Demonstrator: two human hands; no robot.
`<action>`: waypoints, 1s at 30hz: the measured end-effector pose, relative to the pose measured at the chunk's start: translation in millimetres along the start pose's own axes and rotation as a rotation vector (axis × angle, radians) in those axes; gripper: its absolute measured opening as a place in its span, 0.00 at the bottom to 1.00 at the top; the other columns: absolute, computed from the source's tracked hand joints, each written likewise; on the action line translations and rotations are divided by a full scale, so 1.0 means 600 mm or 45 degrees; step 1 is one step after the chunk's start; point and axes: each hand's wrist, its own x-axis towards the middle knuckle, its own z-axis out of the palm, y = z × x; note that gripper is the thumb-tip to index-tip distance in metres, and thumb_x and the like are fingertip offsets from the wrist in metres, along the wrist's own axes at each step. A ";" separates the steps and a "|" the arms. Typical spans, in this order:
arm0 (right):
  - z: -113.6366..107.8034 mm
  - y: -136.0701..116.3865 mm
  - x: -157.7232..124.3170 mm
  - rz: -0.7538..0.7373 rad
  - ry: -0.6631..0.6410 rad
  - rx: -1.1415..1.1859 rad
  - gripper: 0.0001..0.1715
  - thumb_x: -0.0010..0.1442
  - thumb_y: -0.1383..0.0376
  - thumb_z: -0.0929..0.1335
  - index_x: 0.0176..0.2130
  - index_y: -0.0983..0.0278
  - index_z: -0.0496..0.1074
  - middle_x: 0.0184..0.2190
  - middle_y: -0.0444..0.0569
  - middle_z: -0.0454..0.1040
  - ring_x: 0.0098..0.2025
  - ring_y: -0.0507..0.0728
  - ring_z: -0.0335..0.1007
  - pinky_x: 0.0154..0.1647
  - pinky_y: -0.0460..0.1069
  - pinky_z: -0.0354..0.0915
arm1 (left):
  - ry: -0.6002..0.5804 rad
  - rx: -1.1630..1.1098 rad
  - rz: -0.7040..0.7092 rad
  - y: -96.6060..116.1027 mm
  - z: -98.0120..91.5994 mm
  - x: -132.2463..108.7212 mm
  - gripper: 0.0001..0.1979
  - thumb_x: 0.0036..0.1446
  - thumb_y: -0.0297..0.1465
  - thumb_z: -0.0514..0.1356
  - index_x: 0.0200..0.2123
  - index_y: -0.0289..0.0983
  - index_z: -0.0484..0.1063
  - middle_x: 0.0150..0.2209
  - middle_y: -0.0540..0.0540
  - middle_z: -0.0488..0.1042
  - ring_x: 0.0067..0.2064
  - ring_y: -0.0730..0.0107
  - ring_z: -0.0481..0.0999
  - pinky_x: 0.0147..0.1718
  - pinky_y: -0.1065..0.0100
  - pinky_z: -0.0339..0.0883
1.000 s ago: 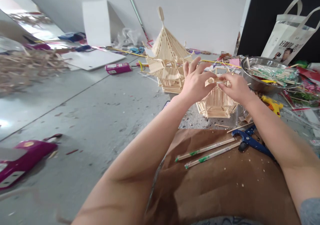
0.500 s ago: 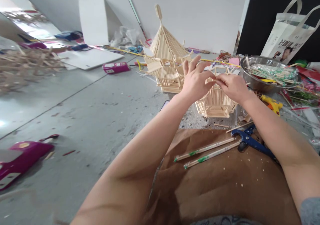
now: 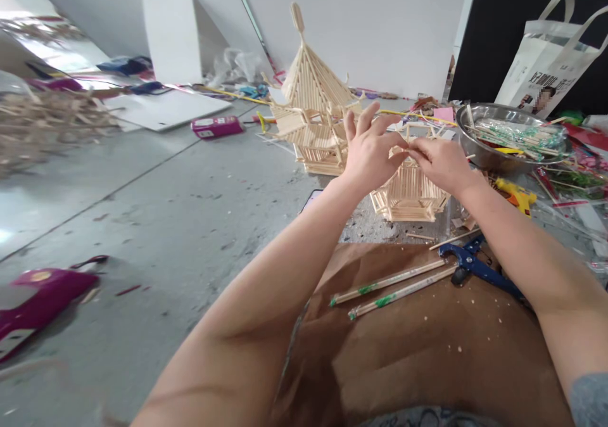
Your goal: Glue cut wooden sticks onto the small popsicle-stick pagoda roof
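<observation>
My left hand (image 3: pixel 373 151) pinches thumb and forefinger together over a small house model (image 3: pixel 411 192) built of wooden sticks, its other fingers raised. Opposite it, my right hand (image 3: pixel 444 161) has its fingertips closed at the same spot, at the model's upper part. What lies between the fingertips is too small to make out. Behind my left hand stands a taller stick pavilion (image 3: pixel 316 91) with a pointed roof. Nearer me, a blue cutter (image 3: pixel 470 263) rests on brown paper (image 3: pixel 403 357), beside two wrapped pairs of chopsticks (image 3: pixel 399 287).
To the right are a steel bowl (image 3: pixel 484 154) of wrapped chopsticks, a yellow glue gun (image 3: pixel 517 192) and a white bag (image 3: pixel 541 66). Magenta devices (image 3: pixel 216 127) lie on the grey floor to the left. A phone (image 3: pixel 311 199) is partly hidden by my left forearm.
The view has shifted slightly. Both hands stay pinched at nearly the same spot over the small model, with little visible movement.
</observation>
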 end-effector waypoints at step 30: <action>0.004 0.001 0.001 0.001 0.007 0.007 0.16 0.61 0.61 0.59 0.40 0.62 0.72 0.33 0.48 0.75 0.35 0.56 0.67 0.34 0.50 0.54 | 0.114 -0.056 0.058 -0.013 0.017 0.003 0.02 0.47 0.31 0.62 0.27 0.41 0.71 0.52 0.50 0.70 0.61 0.49 0.53 0.59 0.39 0.38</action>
